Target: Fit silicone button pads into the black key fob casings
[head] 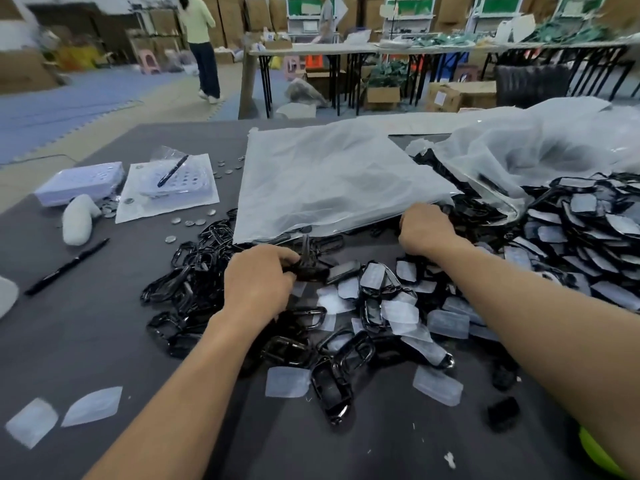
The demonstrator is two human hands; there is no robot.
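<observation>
Loose silicone pads (287,382) nearest us on table (86,341). We note left hand (258,282) gripping black casing (310,271); right hand (424,230) curled at flat bag (332,181) edge, grip unclear. Second bag (519,150) spills padded casings (588,216).

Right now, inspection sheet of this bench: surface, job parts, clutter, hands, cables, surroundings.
Surface: dark mat, largely covered.
Job's things: empty casings heaped centre-left; pads scattered among them; heap at right looks already fitted.
Clutter: bag, pen, coin cells.
Grippers: left hand grips a casing; right hand at the bag's edge, fingers hidden.
Cables: nothing seen.
Surroundings: tables, cartons, a person standing beyond.
</observation>
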